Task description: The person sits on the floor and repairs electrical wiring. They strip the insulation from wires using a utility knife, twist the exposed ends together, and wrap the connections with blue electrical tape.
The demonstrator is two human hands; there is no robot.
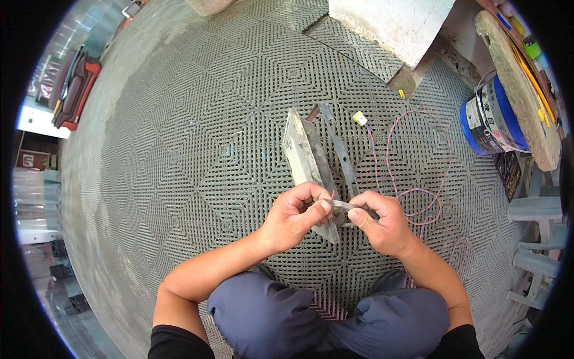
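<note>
Both hands meet above the near end of a dirty metal housing (309, 157) with an open bracket frame (341, 152) on its right side; it rests on the floor matting. Between finger and thumb, my left hand (298, 215) pinches a thin wire end (332, 195), its reddish tip sticking up. A dark, narrow strip or tape (344, 205) runs from there into the grip of my right hand (379, 220); its exact kind cannot be told. Beyond my right hand lies a white and yellow-green connector (359, 118), joined to a twisted red and blue wire (388, 134) looped on the matting.
A blue and white bucket (493, 116) stands at the right beneath a thick, rough-edged board (520, 89) with tools beside it. Grey plastic stools (536, 208) are at the right edge. A small yellow and red piece (402, 94) lies near a gap in the matting.
</note>
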